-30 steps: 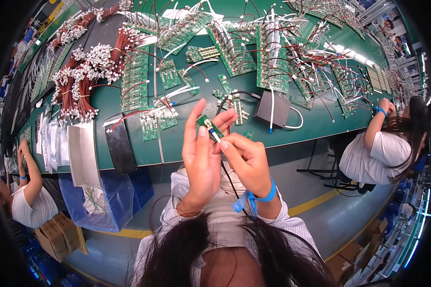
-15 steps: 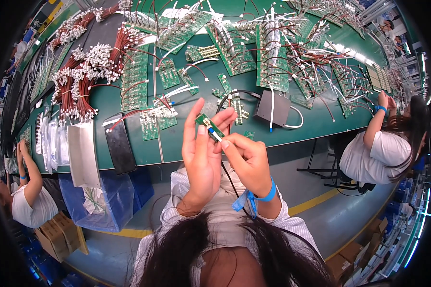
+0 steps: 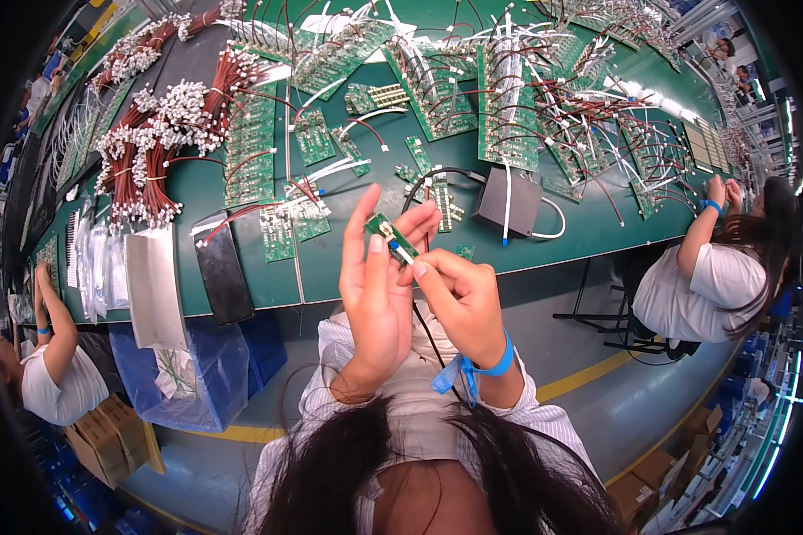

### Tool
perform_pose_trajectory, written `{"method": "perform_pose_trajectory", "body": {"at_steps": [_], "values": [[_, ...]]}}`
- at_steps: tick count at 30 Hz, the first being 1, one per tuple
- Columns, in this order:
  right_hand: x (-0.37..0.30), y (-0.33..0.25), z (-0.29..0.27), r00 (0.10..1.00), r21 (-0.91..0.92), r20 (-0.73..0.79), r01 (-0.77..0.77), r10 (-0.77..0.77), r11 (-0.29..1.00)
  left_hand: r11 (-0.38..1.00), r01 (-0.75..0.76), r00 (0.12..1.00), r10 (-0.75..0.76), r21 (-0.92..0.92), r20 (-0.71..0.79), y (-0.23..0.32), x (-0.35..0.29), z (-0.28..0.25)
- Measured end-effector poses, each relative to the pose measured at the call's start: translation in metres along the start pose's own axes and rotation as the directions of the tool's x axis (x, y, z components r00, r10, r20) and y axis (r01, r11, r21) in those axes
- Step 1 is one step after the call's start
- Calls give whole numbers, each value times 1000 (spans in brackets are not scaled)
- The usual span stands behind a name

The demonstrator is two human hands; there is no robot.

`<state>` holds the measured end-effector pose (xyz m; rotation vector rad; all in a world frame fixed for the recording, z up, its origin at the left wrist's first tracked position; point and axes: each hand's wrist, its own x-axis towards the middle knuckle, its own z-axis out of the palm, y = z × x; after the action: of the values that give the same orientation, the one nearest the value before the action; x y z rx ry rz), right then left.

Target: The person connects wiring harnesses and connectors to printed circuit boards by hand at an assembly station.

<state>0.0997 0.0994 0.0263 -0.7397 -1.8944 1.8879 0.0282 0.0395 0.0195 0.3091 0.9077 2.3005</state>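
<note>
Small green board (image 3: 389, 234) sits up off the bench, between the two hands, just in front of the person's torso; its long axis runs diag., upper L to lower R, far end by the L fingertips, near end at the R pinch; L hand (image 3: 373, 312) carries it, palm up, thumb bent over the near-left edge, other fingers spread apart, some behind the board, so exact contact there = can't tell; R hand (image 3: 466, 301) comes in from lower R, thumb + index together on the lower end of a white strip w/ blue tip (image 3: 395, 245), other fingers curled under.

Key relation: strip lies approx. in line w/ the board's long axis, blue tip pointing up-left, i.e. away from R fingers and toward the cream-coloured part (image 3: 385, 229) mid-board; R hand is nearer the strip, L thumb is right beside the tip; whether tip is seated or just resting, can't tell, too small.

Around: dark grey box (image 3: 507, 205) on the green bench (image 3: 330, 276), beyond R hand and to its right, white cable draped across it; black slab (image 3: 224, 278) well off to the L; blue wristband (image 3: 501, 355) on R wrist.
</note>
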Motion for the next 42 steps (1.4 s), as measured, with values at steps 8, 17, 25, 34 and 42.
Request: {"method": "perform_pose_trajectory", "body": {"at_steps": [8, 17, 25, 34, 42], "values": [[-1, 3, -1, 1000, -1, -22, -1, 1, 1000, 1000, 13, 1000, -12, 23, -7, 0, -1, 2], [-2, 2, 0, 1000, 23, -17, 23, -22, 999, 999, -16, 1000, 16, 43, 0, -1, -1, 1], [-2, 6, -3, 998, 48, 40, 56, -58, 997, 999, -12, 1000, 12, 37, -6, 0, 0, 2], [-2, 3, 1, 998, 74, -39, 50, -48, 996, 1000, 15, 999, -15, 17, -41, 1, -1, -2], [-3, -3, 8, 951, -344, -186, 173, -247, 923, 988, 134, 986, -125, 78, -110, 2, 1, -11]]}}
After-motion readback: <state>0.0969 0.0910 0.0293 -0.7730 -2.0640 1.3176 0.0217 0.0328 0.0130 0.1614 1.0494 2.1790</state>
